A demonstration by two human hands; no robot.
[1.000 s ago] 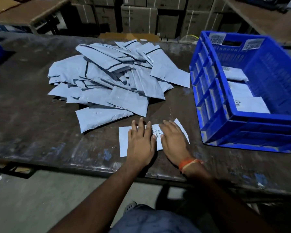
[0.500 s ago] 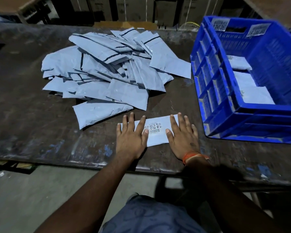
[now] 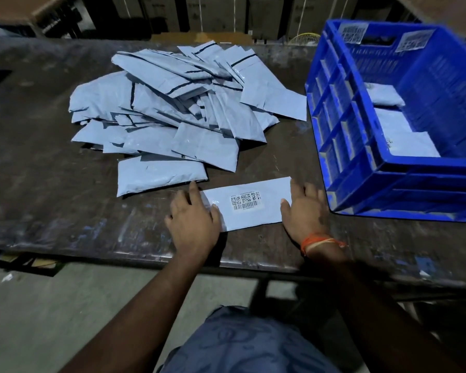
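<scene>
A flat grey mailer [image 3: 249, 203] with a barcode label lies near the front edge of the dark table [image 3: 51, 200]. My left hand [image 3: 193, 220] rests flat on its left end, fingers straight. My right hand [image 3: 304, 211], with an orange thread at the wrist, lies flat on its right end. Behind it spreads a heap of several grey mailers [image 3: 178, 111]. A blue plastic crate [image 3: 404, 168] stands at the right and holds a few grey mailers [image 3: 404, 135].
Stacked cardboard boxes [image 3: 215, 12] line the back behind the table. The concrete floor [image 3: 38, 319] shows below the table's front edge. The crate's near corner stands close to my right hand.
My hands have slid apart from the middle of the mailer to its two ends, uncovering the barcode label. The view has tilted and moved closer.
</scene>
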